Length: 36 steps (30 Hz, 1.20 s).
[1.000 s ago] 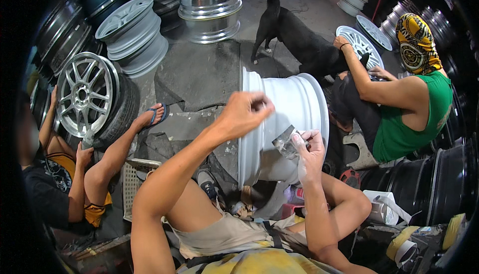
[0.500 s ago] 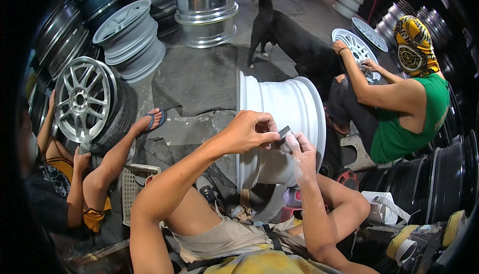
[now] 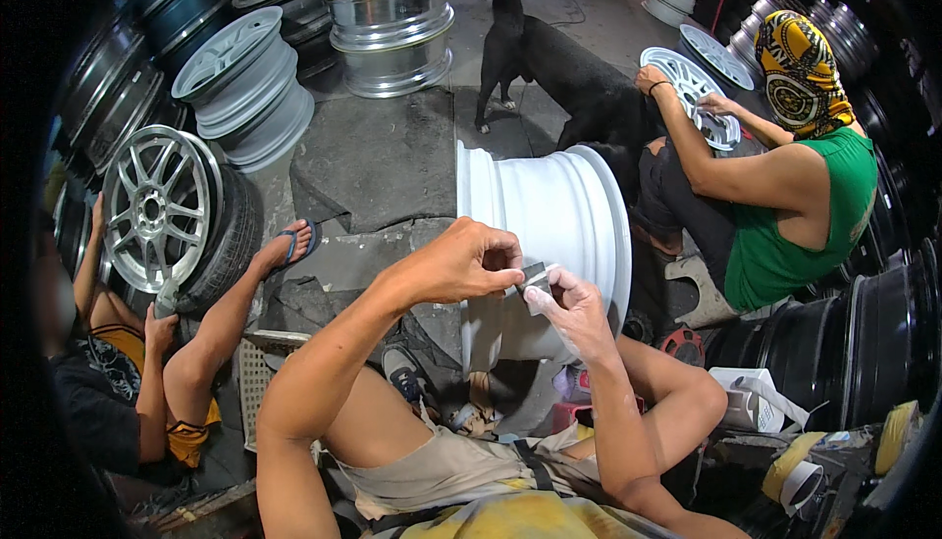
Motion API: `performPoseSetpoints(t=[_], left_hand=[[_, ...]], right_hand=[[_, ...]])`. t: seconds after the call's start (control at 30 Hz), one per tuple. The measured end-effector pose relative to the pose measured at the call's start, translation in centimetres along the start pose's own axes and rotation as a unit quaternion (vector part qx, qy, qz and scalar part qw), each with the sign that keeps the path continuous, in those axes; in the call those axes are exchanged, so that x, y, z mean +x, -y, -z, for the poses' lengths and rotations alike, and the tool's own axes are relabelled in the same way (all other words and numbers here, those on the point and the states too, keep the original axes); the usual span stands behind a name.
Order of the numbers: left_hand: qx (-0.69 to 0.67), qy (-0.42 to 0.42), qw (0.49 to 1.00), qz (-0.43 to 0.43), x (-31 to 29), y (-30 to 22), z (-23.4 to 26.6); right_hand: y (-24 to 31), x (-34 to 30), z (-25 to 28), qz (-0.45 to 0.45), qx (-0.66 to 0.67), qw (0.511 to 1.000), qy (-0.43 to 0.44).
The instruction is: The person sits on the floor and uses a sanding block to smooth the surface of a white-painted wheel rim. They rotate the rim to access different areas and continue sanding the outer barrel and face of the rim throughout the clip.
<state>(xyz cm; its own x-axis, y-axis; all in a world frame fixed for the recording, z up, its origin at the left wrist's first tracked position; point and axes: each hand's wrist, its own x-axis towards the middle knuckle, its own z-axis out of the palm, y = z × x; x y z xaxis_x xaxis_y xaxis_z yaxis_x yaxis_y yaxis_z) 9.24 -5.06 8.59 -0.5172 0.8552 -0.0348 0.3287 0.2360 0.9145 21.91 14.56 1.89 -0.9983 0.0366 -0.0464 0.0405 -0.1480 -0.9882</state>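
A small dark grey piece of sandpaper, light along one edge, is pinched between my two hands above the near side of a white wheel rim. My left hand has thumb and forefinger closed on its left end. White dust coats the fingers of my right hand, which grip the other end. The rim lies on its side in front of my knees, its barrel facing up. My hands and forearms hide part of its near side.
A person in a green top works on a silver rim at right. At left another person holds a spoked wheel with a tyre. A black dog stands beyond my rim. Stacked rims line the back; a plastic basket sits left.
The view has shifted slightly, so most things sit a little further left. My right fingers have changed position on the sandpaper, and more of it shows between my hands.
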Motion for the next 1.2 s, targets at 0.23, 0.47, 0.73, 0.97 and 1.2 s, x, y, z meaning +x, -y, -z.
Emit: performPoseSetpoints(t=[0.23,0.47,0.73,0.97,1.2], left_hand=[[0.007,0.0,1.0,-0.03,0.1,0.3,-0.6],[0.077,-0.332,0.939,-0.043,2.3,3.0,2.2],[0.056,-0.437,0.874,0.205,7.1,8.6,1.3],[0.061,-0.439,0.862,0.246,8.4,9.3,0.1],[0.066,-0.446,0.862,0.233,8.2,9.7,0.0]], right_hand=[[1.3,0.6,0.7,-0.069,-0.012,0.997,0.03],[1.2,1.7,-1.8,0.098,-0.344,0.922,-0.151],[0.3,3.0,-5.6,0.104,-0.375,0.894,-0.223],[0.4,6.5,-5.7,0.102,-0.371,0.886,-0.257],[0.6,6.1,-5.8,0.113,-0.392,0.878,-0.248]])
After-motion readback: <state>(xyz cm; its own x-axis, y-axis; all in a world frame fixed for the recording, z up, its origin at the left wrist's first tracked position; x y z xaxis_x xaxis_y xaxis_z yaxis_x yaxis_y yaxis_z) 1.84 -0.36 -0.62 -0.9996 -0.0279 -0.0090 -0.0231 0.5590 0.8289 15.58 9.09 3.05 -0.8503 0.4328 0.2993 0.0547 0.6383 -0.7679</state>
